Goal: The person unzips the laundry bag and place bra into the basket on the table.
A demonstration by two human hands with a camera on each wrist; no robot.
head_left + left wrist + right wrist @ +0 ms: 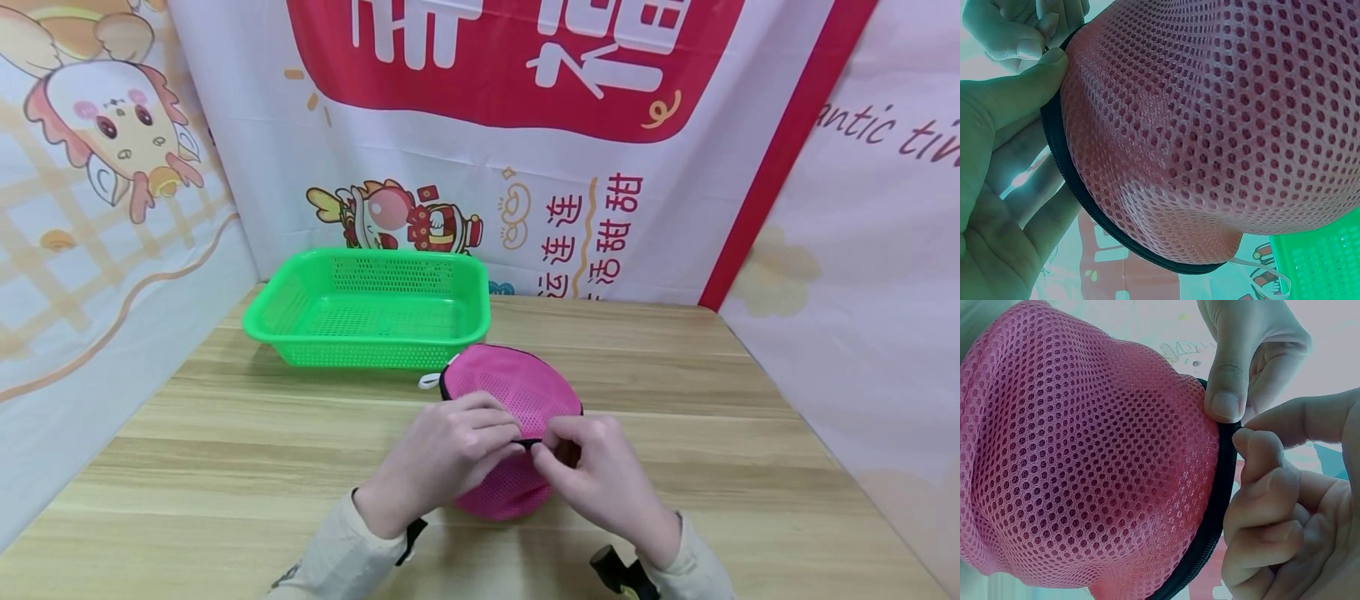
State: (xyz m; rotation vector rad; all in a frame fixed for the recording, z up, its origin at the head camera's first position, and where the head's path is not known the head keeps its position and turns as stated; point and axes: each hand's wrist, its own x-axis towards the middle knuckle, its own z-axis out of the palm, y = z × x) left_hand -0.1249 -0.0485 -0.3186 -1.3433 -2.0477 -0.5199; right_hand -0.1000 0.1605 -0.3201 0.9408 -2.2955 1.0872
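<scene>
A pink mesh pouch (513, 387) with a black zipper (1210, 519) along its edge is held up just above or on the table. My left hand (461, 446) pinches the zipper edge between thumb and fingers. Close beside it, my right hand (600, 471) pinches at the same black edge, thumb against forefinger, its other fingers curled in the right wrist view. Whatever small part sits between the right fingertips is hidden. A white loop (429, 381) sticks out at the pouch's left side. What the pouch contains, if anything, cannot be made out.
A green plastic basket (367, 354) with perforated walls stands at the back left, just behind the pouch. The wooden table (675, 375) meets printed cloth hangings (637, 208) at the back and sides.
</scene>
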